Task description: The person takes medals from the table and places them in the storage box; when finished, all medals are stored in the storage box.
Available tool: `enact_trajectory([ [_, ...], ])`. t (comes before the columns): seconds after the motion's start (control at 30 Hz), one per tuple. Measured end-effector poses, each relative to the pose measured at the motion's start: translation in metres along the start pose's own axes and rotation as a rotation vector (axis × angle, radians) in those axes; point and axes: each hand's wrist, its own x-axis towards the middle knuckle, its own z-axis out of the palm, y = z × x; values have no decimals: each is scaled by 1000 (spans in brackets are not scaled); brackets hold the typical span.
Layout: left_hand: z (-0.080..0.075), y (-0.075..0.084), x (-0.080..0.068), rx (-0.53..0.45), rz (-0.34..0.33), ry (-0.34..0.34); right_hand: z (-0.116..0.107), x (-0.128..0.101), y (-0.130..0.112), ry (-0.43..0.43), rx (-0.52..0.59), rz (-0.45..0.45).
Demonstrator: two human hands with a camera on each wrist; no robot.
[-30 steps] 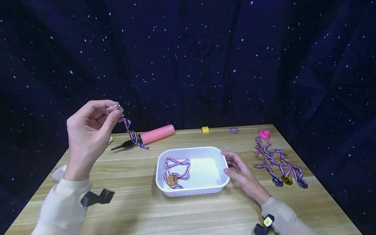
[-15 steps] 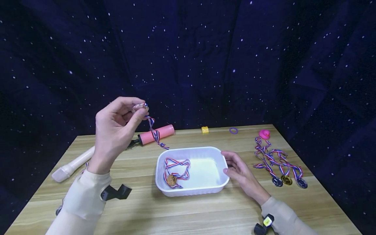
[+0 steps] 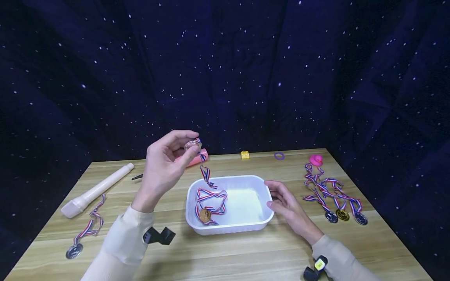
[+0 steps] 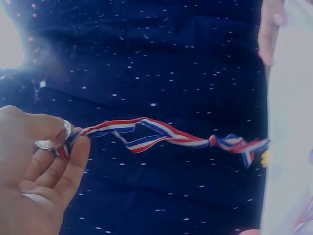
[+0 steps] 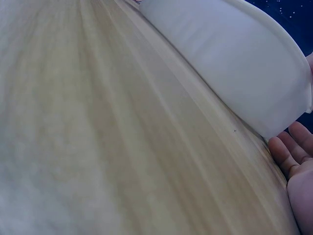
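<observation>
My left hand (image 3: pixel 165 166) pinches a medal (image 3: pixel 192 145) by its disc between thumb and fingers, raised above the back left of the white plastic tub (image 3: pixel 230 227). The medal's red, white and blue ribbon (image 4: pixel 142 128) hangs down, its knotted end overlapping the tub's back rim in the head view. Inside the tub, on the left, lies a bronze-coloured medal (image 3: pixel 205 214) with its looped ribbon. My right hand (image 3: pixel 290 208) holds the tub's right end, thumb at the rim and fingers (image 5: pixel 283 152) against the outer wall.
A white toy microphone (image 3: pixel 100 189) and a silver medal (image 3: pixel 74 251) lie at the left. Behind my left hand is a pink pump (image 3: pixel 202 157). A yellow block (image 3: pixel 245 155), purple ring (image 3: pixel 279 156), pink duck (image 3: pixel 316 160) and several medals (image 3: pixel 342 214) stand back and right.
My left hand has carried the medal rightward from the far left and, lately, lower, toward the tub. The microphone and silver medal have come into sight. My right hand and the tub have stayed put.
</observation>
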Motion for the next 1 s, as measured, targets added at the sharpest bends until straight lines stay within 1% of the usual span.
enact_trajectory([
  [0.17,10,-14,-15,15,-85,-45,0,1,1,-2,1,-14],
  [0.23,13,-18,-20,26,-115,-53,0,1,1,-4,4,-17],
  [0.37,17,-26,-28,2,-160,-65,0,1,1,-6,4,-17],
  [0.53,22,-32,-33,-11,-180,-97,0,1,1,-3,4,-13],
  [0.7,25,-37,-38,19,-209,-140,-1,0,3,-1,3,-15],
  [0.9,27,-42,-44,6,-260,-151,0,0,3,-3,4,-17],
  [1.0,28,-43,-45,7,-268,-153,0,0,2,2,1,-12],
])
